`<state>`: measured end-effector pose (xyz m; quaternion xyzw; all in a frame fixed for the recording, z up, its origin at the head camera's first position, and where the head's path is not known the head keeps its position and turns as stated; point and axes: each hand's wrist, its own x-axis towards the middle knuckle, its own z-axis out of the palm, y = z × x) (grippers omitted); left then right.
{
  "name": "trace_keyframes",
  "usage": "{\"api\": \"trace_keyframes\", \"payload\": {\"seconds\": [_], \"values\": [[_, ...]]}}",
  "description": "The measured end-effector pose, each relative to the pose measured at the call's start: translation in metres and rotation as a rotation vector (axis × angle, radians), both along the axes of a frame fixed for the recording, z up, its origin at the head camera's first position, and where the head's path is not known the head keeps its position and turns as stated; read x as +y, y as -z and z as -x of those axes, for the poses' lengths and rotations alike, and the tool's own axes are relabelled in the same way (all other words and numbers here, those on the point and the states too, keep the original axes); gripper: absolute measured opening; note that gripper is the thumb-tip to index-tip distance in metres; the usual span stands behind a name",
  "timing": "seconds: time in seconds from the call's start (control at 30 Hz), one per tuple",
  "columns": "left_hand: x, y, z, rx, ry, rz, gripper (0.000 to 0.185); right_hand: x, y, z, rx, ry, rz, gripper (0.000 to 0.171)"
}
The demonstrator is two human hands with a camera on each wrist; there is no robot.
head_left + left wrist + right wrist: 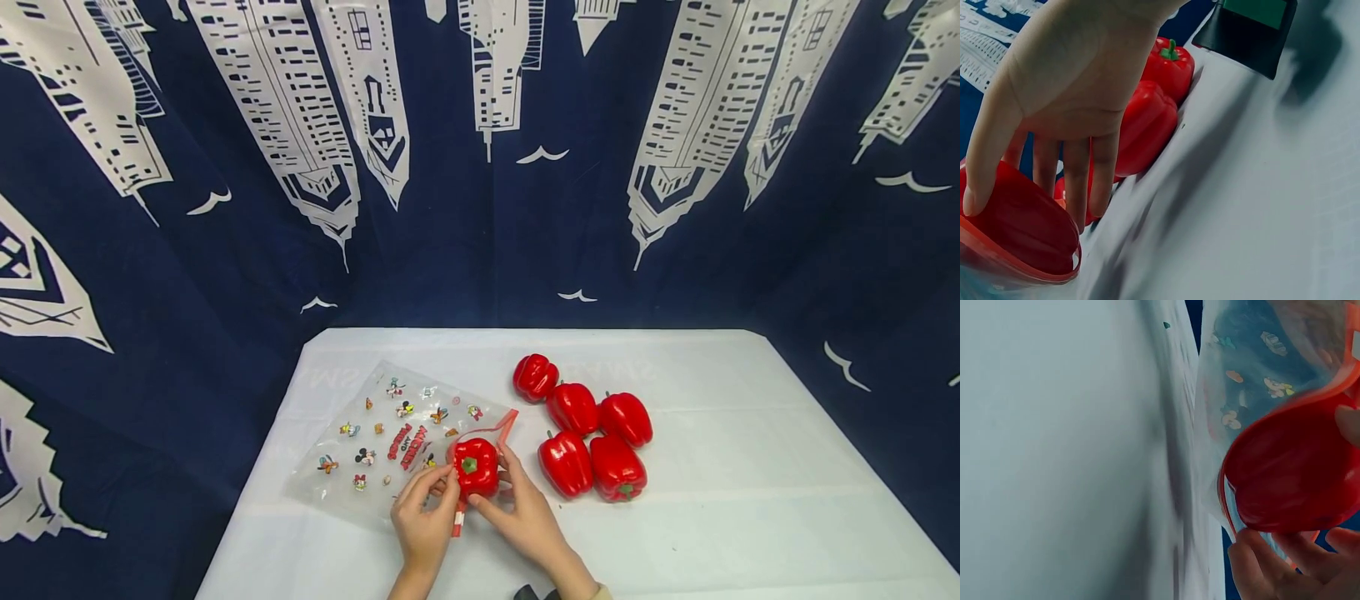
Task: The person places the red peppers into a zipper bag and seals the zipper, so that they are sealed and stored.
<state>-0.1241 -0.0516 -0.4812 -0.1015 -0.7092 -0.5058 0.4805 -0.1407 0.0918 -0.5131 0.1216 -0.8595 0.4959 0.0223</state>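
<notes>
A red bell pepper [477,467] with a green stem sits at the mouth of a clear zip bag [375,450] printed with cartoon figures. My right hand [528,515] holds this pepper, thumb on its near side and fingers along its right side. At the pepper's left, my left hand [426,510] pinches the bag's edge between thumb and fingers. The bag's red rim runs around the lower part of the pepper [1022,219] in the left wrist view. The right wrist view shows the pepper [1297,469] within that rim, with fingers [1260,562] close against it.
Several more red bell peppers [573,408] lie grouped right of the bag on the white-covered table [750,467]. A dark blue cloth [487,233] with white building prints hangs behind. Near the right wrist is a black device [527,592].
</notes>
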Motion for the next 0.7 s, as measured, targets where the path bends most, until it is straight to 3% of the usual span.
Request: {"api": "trace_keyframes", "payload": {"seconds": [0.37, 0.7], "values": [[0.001, 0.003, 0.000, 0.031, 0.012, 0.003, 0.026, -0.010, 0.003, -0.001, -0.037, 0.019, 0.053, 0.075], [-0.005, 0.039, 0.010, -0.028, -0.036, 0.030, 0.027, -0.015, 0.013, -0.002, -0.045, 0.014, 0.087, 0.074]]}}
